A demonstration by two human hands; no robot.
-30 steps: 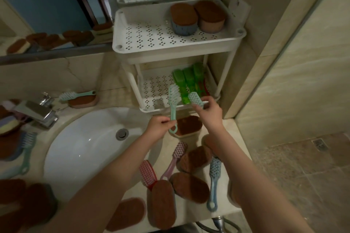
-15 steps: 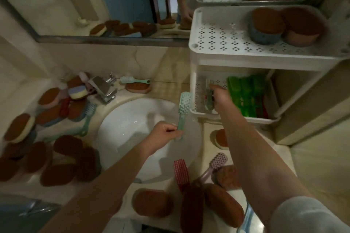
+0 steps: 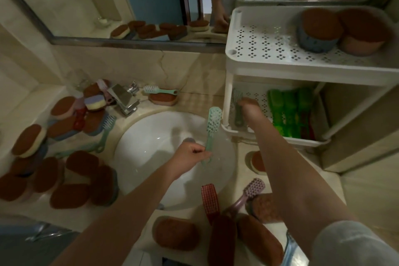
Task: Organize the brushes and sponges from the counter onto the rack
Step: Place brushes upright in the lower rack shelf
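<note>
A white two-shelf rack (image 3: 280, 67) stands on the counter at the right. My right hand (image 3: 250, 108) reaches into its lower shelf, fingers closed around a dark green brush (image 3: 238, 112) that stands against the shelf's left end. Several bright green brushes (image 3: 289, 112) lie further right on that shelf. Over the sink, my left hand (image 3: 192, 153) grips the handle of a mint green brush (image 3: 212, 129), bristle head pointing up. Two brown-topped sponges (image 3: 341, 32) sit on the top shelf.
A white sink (image 3: 164, 157) fills the middle, with a chrome tap (image 3: 125, 99) behind it. Many brown sponges (image 3: 64, 177) and brushes crowd the counter at left. A red brush (image 3: 210, 201), a pink brush (image 3: 248, 194) and more sponges lie near the front edge. A mirror runs along the back.
My right hand has carried its brush from in front of the rack into the lower shelf's left end. My left hand has drifted left over the sink, still holding the mint brush.
</note>
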